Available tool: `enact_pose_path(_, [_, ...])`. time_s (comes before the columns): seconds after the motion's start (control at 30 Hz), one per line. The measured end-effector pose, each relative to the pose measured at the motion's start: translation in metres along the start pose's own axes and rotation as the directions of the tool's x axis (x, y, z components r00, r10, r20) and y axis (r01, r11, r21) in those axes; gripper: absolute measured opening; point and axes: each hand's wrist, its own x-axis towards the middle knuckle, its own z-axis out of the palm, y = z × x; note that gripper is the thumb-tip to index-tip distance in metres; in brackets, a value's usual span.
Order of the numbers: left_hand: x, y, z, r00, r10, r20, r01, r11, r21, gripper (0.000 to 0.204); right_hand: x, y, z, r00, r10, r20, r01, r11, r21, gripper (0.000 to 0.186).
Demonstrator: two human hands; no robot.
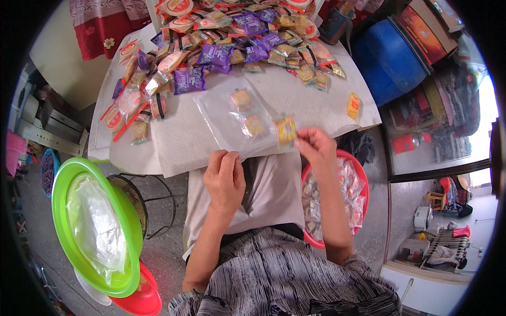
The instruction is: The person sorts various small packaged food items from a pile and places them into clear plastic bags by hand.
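A clear plastic bag [215, 120] lies flat near the table's front edge. Two small yellowish snack packets [241, 100] show inside or under its film; I cannot tell which. My left hand [225, 179] pinches the bag's near edge, fingers closed. To the right, my right hand [317, 149] grips another small yellow-patterned snack packet [286, 130] by its edge, beside the bag. That packet is slightly blurred. Beyond the bag rises a big heap of wrapped snacks, with purple packets [216, 54] and red-edged round ones [176, 7] among them.
One orange packet [353, 106] lies alone at the table's right. A red basin [363, 181] of filled bags stands on the floor by my right arm. A green basin [62, 210] holding clear bags [103, 231] is at left. A blue barrel [387, 60] stands at far right.
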Motion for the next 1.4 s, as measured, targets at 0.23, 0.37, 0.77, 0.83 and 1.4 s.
enact_pose_path(0.23, [0.003, 0.002, 0.002, 0.999, -0.039, 0.012, 0.039, 0.999, -0.009, 0.018, -0.05, 0.017, 0.008, 0.978, 0.035, 0.208, -0.044, 0.998, 0.038, 0.023])
enact_pose_path(0.37, [0.004, 0.005, 0.001, 1.0, -0.011, 0.012, 0.01, 1.0, 0.011, 0.019, -0.039, 0.017, 0.031, 0.981, 0.04, 0.187, -0.053, 0.996, 0.065, 0.021])
enact_pose_path(0.77, [-0.008, -0.001, 0.008, 0.996, 0.068, 0.054, -0.067, 0.997, -0.028, 0.021, -0.013, 0.033, 0.11, 0.858, -0.509, -0.073, 0.409, 0.762, -0.502, 0.02])
enact_pose_path(0.83, [-0.008, -0.003, 0.008, 0.997, 0.064, 0.04, -0.063, 0.998, -0.023, 0.022, -0.017, 0.028, 0.107, 0.79, -0.613, -0.004, 0.482, 0.626, -0.613, 0.023])
enact_pose_path(1.4, [-0.008, -0.003, 0.004, 0.997, 0.072, -0.016, -0.073, 0.997, -0.032, 0.017, 0.013, 0.02, 0.117, 0.707, -0.57, 0.418, 0.683, 0.397, -0.613, 0.049])
